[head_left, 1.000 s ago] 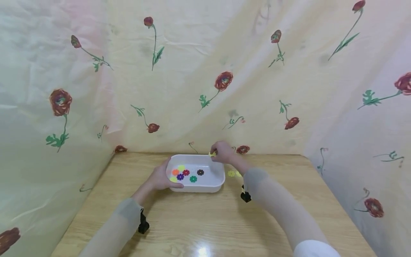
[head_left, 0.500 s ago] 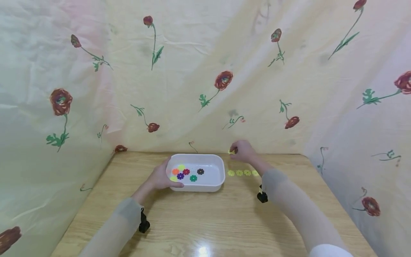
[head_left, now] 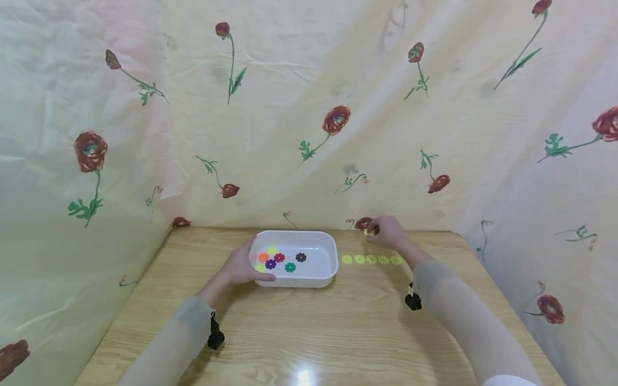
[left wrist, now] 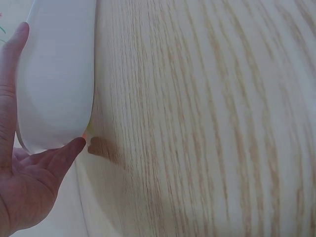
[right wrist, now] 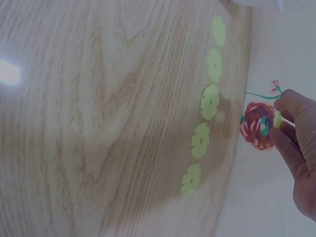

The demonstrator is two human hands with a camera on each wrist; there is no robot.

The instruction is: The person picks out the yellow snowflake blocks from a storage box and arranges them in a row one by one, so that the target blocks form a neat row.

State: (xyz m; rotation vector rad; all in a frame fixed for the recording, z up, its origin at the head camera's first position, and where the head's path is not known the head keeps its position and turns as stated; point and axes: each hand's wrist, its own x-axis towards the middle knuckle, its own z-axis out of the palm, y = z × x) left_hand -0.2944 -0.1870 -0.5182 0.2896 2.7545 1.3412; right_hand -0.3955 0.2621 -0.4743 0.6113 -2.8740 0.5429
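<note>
My left hand (head_left: 241,266) grips the left end of a white plastic tub (head_left: 311,282), thumb along its near side; the left wrist view shows fingers curved around the tub's end (left wrist: 57,84). Between thumb and fingertips, my right hand (head_left: 390,234) pinches a yellow flower-shaped snowflake disc (right wrist: 277,119), raised near the back of the table. In front of that hand, several yellow snowflake discs (head_left: 371,259) lie flat in a straight row. Inside the tub are an orange disc (head_left: 263,258), a red one (head_left: 279,258), a purple one (head_left: 270,264), a green one (head_left: 290,267), a dark brown one (head_left: 301,257) and yellow ones (head_left: 272,251).
The wood-grain table (head_left: 309,327) ends at a flower-printed cloth (head_left: 289,177) that hangs behind and on both sides. Each wrist carries a small black camera, the left one (head_left: 215,339) and the right one (head_left: 413,301).
From over the tub's far right rim, my right hand has moved right with the yellow snowflake disc, now above the row, uncovering more of it. My left hand and the tub stay put.
</note>
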